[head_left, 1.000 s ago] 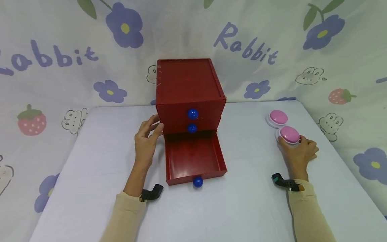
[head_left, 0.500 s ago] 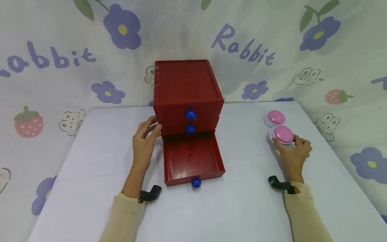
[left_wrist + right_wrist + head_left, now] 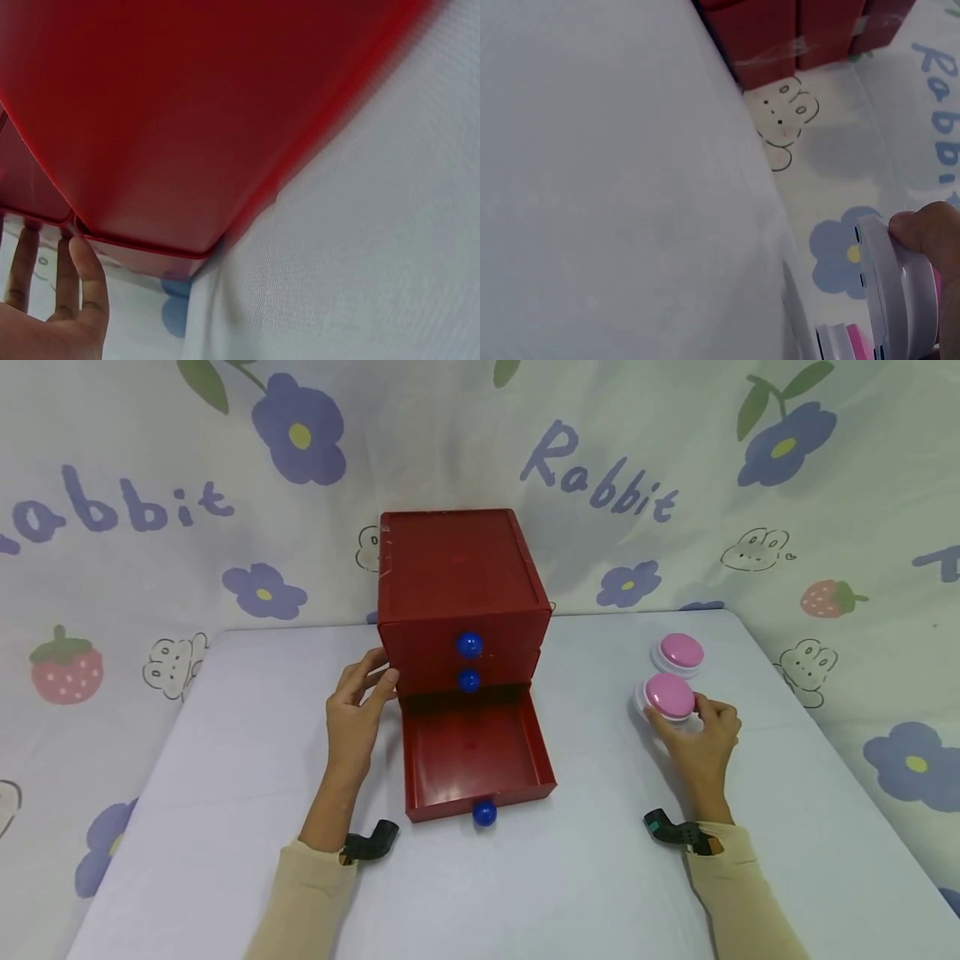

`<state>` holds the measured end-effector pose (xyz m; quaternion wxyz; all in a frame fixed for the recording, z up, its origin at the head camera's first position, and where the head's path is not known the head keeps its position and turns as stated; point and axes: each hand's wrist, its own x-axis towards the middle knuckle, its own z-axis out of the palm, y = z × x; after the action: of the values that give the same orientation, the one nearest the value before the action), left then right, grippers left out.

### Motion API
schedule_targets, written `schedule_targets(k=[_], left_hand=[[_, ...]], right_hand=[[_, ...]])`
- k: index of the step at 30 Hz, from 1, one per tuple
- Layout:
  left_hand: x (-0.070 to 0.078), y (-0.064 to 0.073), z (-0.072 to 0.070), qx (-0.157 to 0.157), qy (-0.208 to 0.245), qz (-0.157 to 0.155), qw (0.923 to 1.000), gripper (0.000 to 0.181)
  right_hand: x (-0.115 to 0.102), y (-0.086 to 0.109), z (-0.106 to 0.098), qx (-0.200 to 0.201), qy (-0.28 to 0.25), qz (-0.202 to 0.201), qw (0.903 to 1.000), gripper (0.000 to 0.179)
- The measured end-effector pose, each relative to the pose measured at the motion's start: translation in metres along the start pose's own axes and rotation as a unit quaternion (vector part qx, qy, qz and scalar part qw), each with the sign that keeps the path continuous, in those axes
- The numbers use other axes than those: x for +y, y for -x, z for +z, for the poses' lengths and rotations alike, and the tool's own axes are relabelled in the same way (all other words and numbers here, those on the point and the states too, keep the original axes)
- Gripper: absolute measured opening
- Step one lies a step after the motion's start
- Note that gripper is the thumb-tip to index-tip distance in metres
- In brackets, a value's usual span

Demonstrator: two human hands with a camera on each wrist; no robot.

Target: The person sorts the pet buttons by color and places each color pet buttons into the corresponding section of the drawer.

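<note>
My right hand (image 3: 699,758) holds a round push button (image 3: 670,695) with a glossy pink dome and white base, thumb on one side and fingers on the other. In the right wrist view its white base (image 3: 889,289) is seen edge-on, raised off the table. A matching pink button (image 3: 682,650) sits just behind it. My left hand (image 3: 352,714) rests against the left side of a red drawer cabinet (image 3: 461,564), fingers loosely extended. The cabinet's bottom drawer (image 3: 472,760) is pulled out with nothing in it; the upper two are closed.
Each drawer has a blue ball knob (image 3: 484,813). The cabinet stands near the back of a table with a white cloth (image 3: 600,860). Behind hangs a curtain (image 3: 630,410) printed with flowers, rabbits and lettering. Black camera mounts (image 3: 371,842) are strapped to both wrists.
My right hand has carried the held button leftward, toward the cabinet. The left hand stays at the cabinet's side. The whole head view has shifted slightly.
</note>
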<state>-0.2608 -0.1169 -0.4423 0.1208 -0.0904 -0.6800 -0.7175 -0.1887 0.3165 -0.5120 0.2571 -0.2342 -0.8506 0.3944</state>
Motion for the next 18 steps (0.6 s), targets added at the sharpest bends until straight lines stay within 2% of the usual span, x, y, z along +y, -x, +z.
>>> schedule_targets(k=[5,18], left_hand=[[0.001,0.000,0.000,0.004,-0.002,-0.004,1.0000,0.042],[-0.001,0.000,0.000,-0.001,0.006,-0.002,1.0000,0.042]], right_hand=[[-0.003,0.004,0.005,0.003,-0.011,-0.026,0.9996,0.078],[-0.025,0.017,0.009,0.005,-0.024,-0.061,0.9979,0.073]])
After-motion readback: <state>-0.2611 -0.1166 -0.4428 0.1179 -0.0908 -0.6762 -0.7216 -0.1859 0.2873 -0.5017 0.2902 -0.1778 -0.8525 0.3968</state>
